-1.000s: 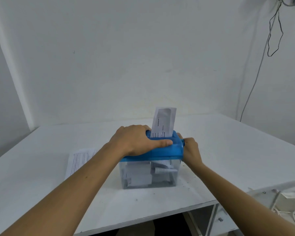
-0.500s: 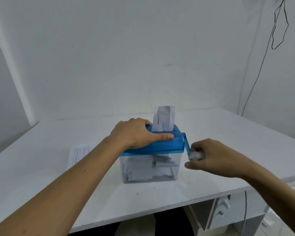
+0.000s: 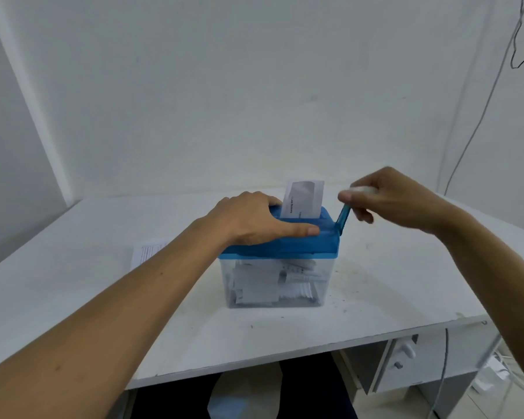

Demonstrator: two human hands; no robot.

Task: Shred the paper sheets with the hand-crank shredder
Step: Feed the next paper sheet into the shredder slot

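Observation:
A small shredder with a blue lid [image 3: 300, 246] and a clear bin [image 3: 273, 285] full of paper pieces stands mid-table. A folded printed sheet [image 3: 304, 199] sticks upright out of the slot in the lid. My left hand [image 3: 254, 220] lies flat on the lid's left part, thumb stretched along its front. My right hand [image 3: 387, 196] grips the pale knob of the blue crank [image 3: 343, 219], which now points up at the shredder's right end.
More printed paper [image 3: 147, 252] lies on the white table [image 3: 73, 282] to the left, partly behind my left forearm. Walls close off the back and both sides. A drawer unit [image 3: 405, 358] sits under the table's right end, and a cable hangs at the right wall.
My right hand has swung the crank from low beside the bin up to above the lid. The sheet stands lower in the slot than a second ago. My left hand has stayed on the lid.

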